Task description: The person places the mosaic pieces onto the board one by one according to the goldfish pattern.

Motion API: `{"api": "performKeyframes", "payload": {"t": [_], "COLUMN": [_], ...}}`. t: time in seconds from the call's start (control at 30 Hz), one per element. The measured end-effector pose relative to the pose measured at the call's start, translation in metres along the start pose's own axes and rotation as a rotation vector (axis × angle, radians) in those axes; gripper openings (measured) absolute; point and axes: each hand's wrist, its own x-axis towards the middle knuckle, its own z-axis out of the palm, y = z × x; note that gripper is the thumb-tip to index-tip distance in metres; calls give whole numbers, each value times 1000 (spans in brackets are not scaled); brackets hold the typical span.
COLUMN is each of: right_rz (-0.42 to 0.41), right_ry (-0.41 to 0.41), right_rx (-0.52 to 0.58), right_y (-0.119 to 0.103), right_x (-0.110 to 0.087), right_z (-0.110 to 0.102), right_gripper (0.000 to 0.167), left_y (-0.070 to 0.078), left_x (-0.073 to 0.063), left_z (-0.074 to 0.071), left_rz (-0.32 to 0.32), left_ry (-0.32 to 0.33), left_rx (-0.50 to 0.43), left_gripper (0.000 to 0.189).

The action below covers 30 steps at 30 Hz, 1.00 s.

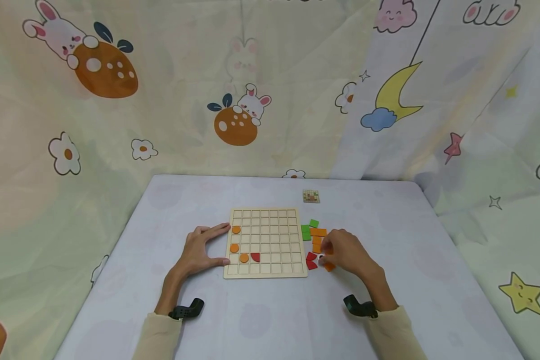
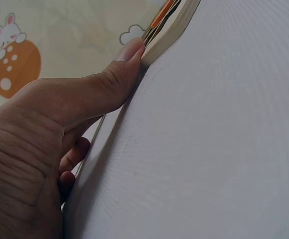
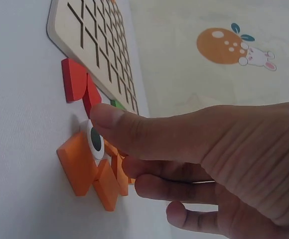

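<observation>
A square wooden grid board (image 1: 279,274) lies on the table with several orange discs (image 1: 244,258) and one red quarter-round piece (image 1: 255,257) on its left part. My left hand (image 1: 197,251) touches the board's left edge, thumb and fingers spread apart; in the left wrist view the thumb (image 2: 109,82) presses the rim. Right of the board, my right hand (image 1: 348,254) is over the loose pieces. Its thumb (image 3: 134,129) meets a white disc with a dark centre (image 3: 95,140), pinching it; the index fingertip is hidden. Red pieces (image 3: 74,79) and orange blocks (image 3: 78,164) lie close by.
Green pieces (image 1: 306,232) and orange blocks (image 1: 318,232) lie along the board's right edge. A small patterned card (image 1: 311,196) is behind the board to the right. A printed cloth (image 1: 297,100) hangs behind the white-covered table (image 1: 252,320).
</observation>
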Motion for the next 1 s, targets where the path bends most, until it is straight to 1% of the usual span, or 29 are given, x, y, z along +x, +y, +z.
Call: {"api": "performKeyframes", "payload": {"t": [0.17,0.33,0.57,1.0], "right_rz": [-11,7,25,43], "right_ry": [-6,-15,-3,-9], "right_rx": [-19,-21,-24,-17], "right_y": [1,2,2,-3], "right_x": [0,0,0,-3], "right_z": [-1,1,4,5], "right_gripper": [25,25,27,24], "left_y": [0,0,0,0], "left_x": [0,0,0,0], "left_z": [0,0,0,0], "left_rz": [-3,-4,7,11], "left_ry": [1,-1,7,11], "left_rx": [-11,-14,-6,-13], "left_gripper": [101,101,100,99]}}
